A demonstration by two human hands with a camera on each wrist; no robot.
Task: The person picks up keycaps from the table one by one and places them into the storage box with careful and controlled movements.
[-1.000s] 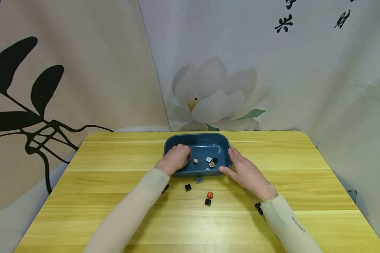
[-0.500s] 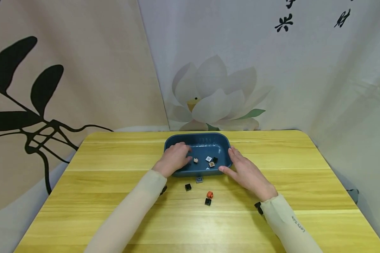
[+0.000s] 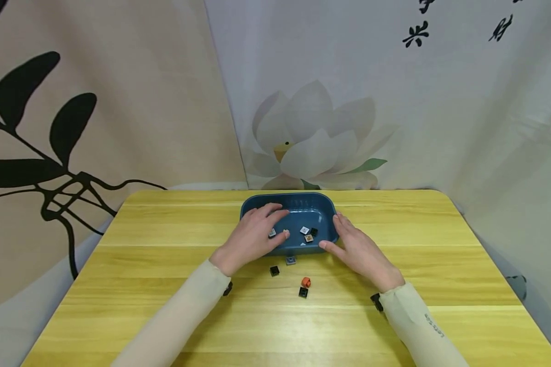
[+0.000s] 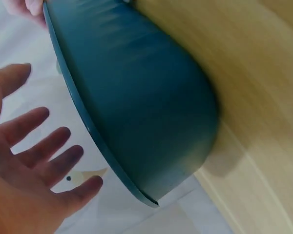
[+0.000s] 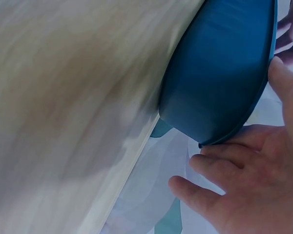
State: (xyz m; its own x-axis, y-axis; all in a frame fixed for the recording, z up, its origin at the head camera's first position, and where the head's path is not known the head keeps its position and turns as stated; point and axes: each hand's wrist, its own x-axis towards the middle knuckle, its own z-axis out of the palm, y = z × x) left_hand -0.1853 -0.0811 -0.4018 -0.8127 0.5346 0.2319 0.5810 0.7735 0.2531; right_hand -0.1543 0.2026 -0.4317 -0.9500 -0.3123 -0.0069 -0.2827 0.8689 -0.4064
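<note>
A dark blue rectangular dish [image 3: 317,201] stands near the table's far edge with several small toy bricks inside. Among them are a white brick [image 3: 305,230], a black brick [image 3: 314,232] and a tan brick [image 3: 308,238]. Over the dish's left part hovers my left hand [image 3: 252,234], fingers spread, holding nothing. A small whitish brick [image 3: 272,233] shows between its thumb and fingers, inside the dish. My right hand [image 3: 362,250] rests against the dish's right end, fingers fairly straight at the outside and thumb [image 5: 278,73] touching the rim.
On the wooden table [image 3: 165,224] in front of the dish lie a grey brick [image 3: 291,260], a black brick [image 3: 274,271], an orange-red piece [image 3: 306,282] and another black brick [image 3: 303,292]. A printed cloth [image 3: 312,137] hangs behind the table.
My left hand's fingers have gone from bunched in the dish to spread above it, the wrist moving slightly left and nearer. A whitish brick now shows beneath it. The right hand stays on the dish.
</note>
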